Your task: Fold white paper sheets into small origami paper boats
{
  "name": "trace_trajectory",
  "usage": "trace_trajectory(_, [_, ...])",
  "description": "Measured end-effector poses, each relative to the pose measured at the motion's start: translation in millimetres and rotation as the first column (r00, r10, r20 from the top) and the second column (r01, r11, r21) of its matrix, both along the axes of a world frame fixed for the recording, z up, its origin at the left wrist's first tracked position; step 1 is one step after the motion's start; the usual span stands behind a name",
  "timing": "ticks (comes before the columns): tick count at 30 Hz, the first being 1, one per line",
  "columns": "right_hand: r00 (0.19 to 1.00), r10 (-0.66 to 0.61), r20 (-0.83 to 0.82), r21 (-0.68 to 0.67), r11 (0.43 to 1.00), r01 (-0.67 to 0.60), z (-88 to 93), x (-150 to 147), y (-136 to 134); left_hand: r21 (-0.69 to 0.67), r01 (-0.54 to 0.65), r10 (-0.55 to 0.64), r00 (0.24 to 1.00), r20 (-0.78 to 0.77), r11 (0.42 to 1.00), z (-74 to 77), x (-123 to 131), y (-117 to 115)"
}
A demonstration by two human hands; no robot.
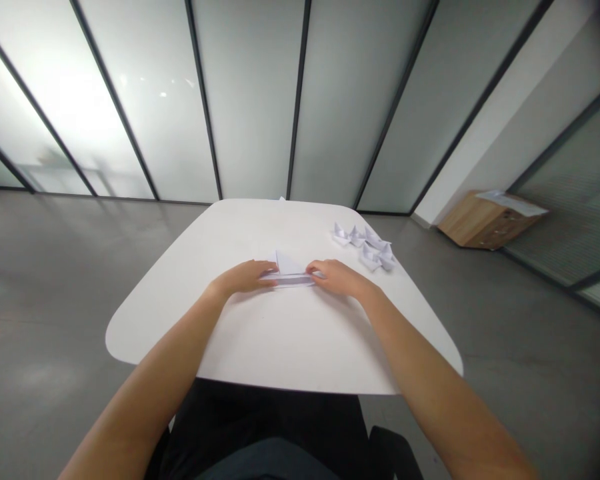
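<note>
A partly folded sheet of white paper [291,272] lies in the middle of the table, with a triangular peak pointing away from me and a folded strip along its near edge. My left hand [250,276] grips its left end between thumb and fingers. At the right end, my right hand [334,276] pinches the paper in the same manner. Fingertips cover both ends of the strip.
Several folded paper boats [373,248] stand close together at the right side of the white table [280,340]. A small white tip [282,199] shows at the far edge. Beyond stands a frosted glass partition [250,100]; a wooden cabinet [490,220] is on the floor at right.
</note>
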State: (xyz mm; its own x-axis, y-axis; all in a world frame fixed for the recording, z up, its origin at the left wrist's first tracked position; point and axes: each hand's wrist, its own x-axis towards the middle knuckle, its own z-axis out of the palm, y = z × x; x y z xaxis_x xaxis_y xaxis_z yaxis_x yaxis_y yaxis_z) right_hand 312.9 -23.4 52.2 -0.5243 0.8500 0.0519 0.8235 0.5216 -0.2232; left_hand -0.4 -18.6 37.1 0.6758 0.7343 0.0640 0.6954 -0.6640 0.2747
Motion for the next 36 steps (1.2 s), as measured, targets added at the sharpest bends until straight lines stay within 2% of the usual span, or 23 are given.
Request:
trace_trajectory(6, [0.997, 0.073, -0.031, -0.005, 0.997, -0.073, -0.7, 3, 1, -0.061, -0.061, 0.063, 0.997, 0.045, 0.996, 0.5, -6, 2])
trace_trajectory(12, [0.996, 0.077, -0.046, -0.024, 0.997, -0.079, -2.6, 5, 4, -0.053, -0.075, 0.075, 0.997, -0.001, 0.996, 10.9, -13, 3])
trace_trajectory(18, [1.000, -0.004, -0.020, -0.056, 0.998, 0.003, 3.8, 0, -3, -0.054, -0.171, 0.170, 0.985, -0.032, 0.984, 18.6, -21, 2])
trace_trajectory(24, [0.995, -0.096, -0.022, 0.083, 0.992, 0.097, 0.0, -11, -4, -0.068, -0.224, 0.225, 0.974, 0.005, 0.972, 22.1, -22, 2])
trace_trajectory(28, [0.983, -0.171, -0.069, 0.130, 0.975, 0.179, -7.7, -15, 1, -0.067, -0.241, 0.244, 0.969, 0.046, 0.968, 17.5, -26, 7])
trace_trajectory(36, [0.963, -0.229, -0.144, 0.072, 0.968, 0.241, -21.1, -9, 13, -0.076, -0.269, 0.274, 0.960, 0.061, 0.960, 5.3, -33, 17])
